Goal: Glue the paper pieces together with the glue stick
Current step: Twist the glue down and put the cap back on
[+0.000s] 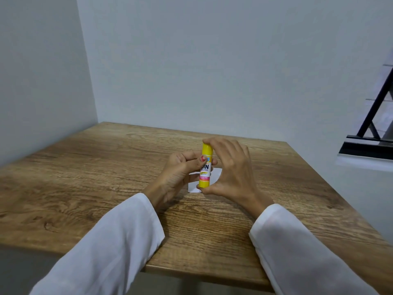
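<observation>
A yellow glue stick (pixel 205 173) with a white and pink label stands upright above the table, held between both hands. My left hand (pixel 178 177) wraps its fingers around the tube's middle. My right hand (pixel 231 173) spans it lengthwise, fingertips on the yellow cap at the top and thumb under the bottom end. The cap is on. White paper (pixel 215 176) lies flat on the table just behind and below the glue stick, mostly hidden by my hands; I cannot tell how many pieces there are.
The wooden table (pixel 106 188) sits in a corner, with pale walls along its left and far sides. Its near edge runs under my white sleeves. A black metal frame (pixel 370 133) stands beyond the table's right edge.
</observation>
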